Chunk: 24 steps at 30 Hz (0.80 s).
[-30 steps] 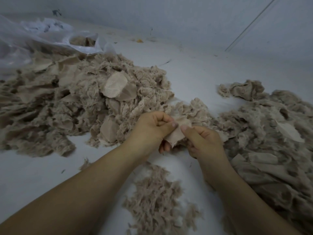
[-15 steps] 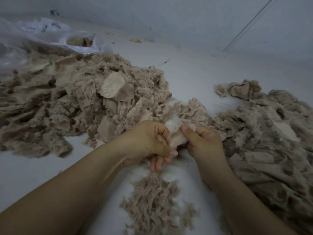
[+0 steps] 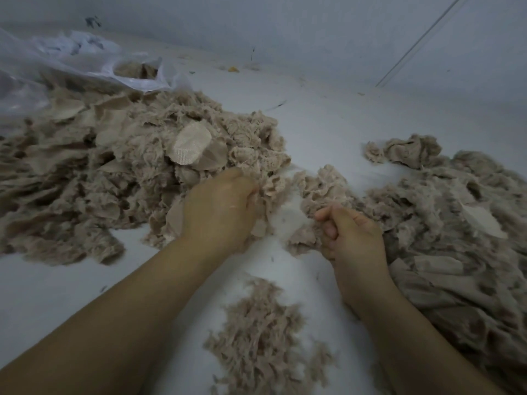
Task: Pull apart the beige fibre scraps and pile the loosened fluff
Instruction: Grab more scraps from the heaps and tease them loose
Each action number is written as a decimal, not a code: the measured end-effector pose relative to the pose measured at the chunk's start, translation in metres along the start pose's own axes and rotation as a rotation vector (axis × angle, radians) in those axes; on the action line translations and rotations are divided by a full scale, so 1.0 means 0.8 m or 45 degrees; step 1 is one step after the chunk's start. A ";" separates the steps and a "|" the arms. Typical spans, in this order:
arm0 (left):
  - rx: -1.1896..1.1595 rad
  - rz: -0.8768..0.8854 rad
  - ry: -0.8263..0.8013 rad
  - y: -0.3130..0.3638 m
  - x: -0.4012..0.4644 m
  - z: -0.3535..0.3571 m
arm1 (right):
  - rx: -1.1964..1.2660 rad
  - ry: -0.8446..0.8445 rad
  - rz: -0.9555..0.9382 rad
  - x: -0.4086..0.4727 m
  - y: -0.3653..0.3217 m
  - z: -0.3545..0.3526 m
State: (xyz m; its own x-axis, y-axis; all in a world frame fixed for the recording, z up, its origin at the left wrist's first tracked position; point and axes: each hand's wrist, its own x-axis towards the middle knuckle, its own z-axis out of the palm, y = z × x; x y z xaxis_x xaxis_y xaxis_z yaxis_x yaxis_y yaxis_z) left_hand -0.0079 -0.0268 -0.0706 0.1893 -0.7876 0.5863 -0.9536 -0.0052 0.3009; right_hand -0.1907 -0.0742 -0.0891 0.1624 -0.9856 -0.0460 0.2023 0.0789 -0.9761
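Observation:
A big heap of beige fibre scraps (image 3: 114,166) lies on the left of the white surface, and a second heap (image 3: 456,223) on the right. A small pile of loosened fluff (image 3: 262,337) sits between my forearms. My left hand (image 3: 219,209) is at the near right edge of the left heap, fingers curled into scraps there, fingertips hidden. My right hand (image 3: 350,235) grips a beige fibre clump (image 3: 302,240) with curled fingers. A thin pale web of fibre (image 3: 288,220) stretches between the two hands.
A crumpled clear plastic bag (image 3: 71,61) with scraps inside lies at the back left, against the heap. A pale wall (image 3: 313,32) rises behind the surface. A separate wad of scraps (image 3: 407,151) sits at the far edge of the right heap.
My hands, which pinched one scrap close together, have drawn apart. The left hand moved up and left to the heap's edge, and the scrap is stretched thin between them.

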 end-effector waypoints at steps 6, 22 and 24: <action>0.283 0.194 -0.167 0.024 -0.003 -0.010 | 0.032 0.057 0.015 0.001 0.000 0.002; -1.235 -0.583 -0.189 0.049 -0.009 0.014 | -0.366 -0.157 -0.130 -0.002 0.006 0.000; -1.376 -0.691 -0.159 0.047 -0.008 0.013 | -0.386 -0.130 -0.129 -0.002 0.005 0.001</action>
State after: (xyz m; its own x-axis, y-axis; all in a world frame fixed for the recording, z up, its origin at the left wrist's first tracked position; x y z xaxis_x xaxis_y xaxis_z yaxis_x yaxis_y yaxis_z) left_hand -0.0477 -0.0279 -0.0708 0.4230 -0.8966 0.1307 -0.0597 0.1164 0.9914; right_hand -0.1896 -0.0721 -0.0932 0.2554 -0.9649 0.0607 -0.0715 -0.0814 -0.9941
